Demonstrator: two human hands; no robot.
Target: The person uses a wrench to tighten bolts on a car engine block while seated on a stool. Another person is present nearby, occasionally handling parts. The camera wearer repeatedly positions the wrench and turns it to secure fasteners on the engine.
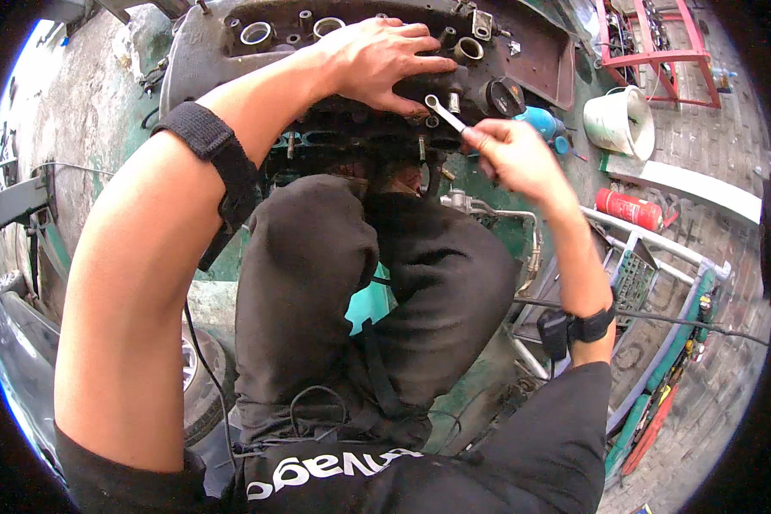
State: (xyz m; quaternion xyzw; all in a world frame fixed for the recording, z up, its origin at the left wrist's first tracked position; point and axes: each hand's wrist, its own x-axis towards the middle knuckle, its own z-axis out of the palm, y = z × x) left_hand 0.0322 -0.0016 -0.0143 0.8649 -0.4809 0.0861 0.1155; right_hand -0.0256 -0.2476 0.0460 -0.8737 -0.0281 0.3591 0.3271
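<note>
A dark, grimy engine cover (pixel 201 64) with several round openings lies across the top of the view, in front of my knees. My left hand (pixel 381 64) lies palm down on it, fingers spread, with the thumb pointing toward the wrench head. Closed around the handle of a silver ring wrench (pixel 448 113), my right hand (pixel 516 158) is just right of the left thumb. The wrench's ring end is by the near edge of the cover, close to a small metal fitting (pixel 454 102); whether it sits on a bolt I cannot tell. A round black cap (pixel 505 97) is on the right.
A blue container (pixel 540 122) and a white bucket (pixel 610 126) stand at the right. Beyond them are a red metal stand (pixel 660 60) and a red cylinder (pixel 630 208) on its side. A metal-framed cart (pixel 651 283) is at the lower right. A wheel (pixel 204 390) lies at left.
</note>
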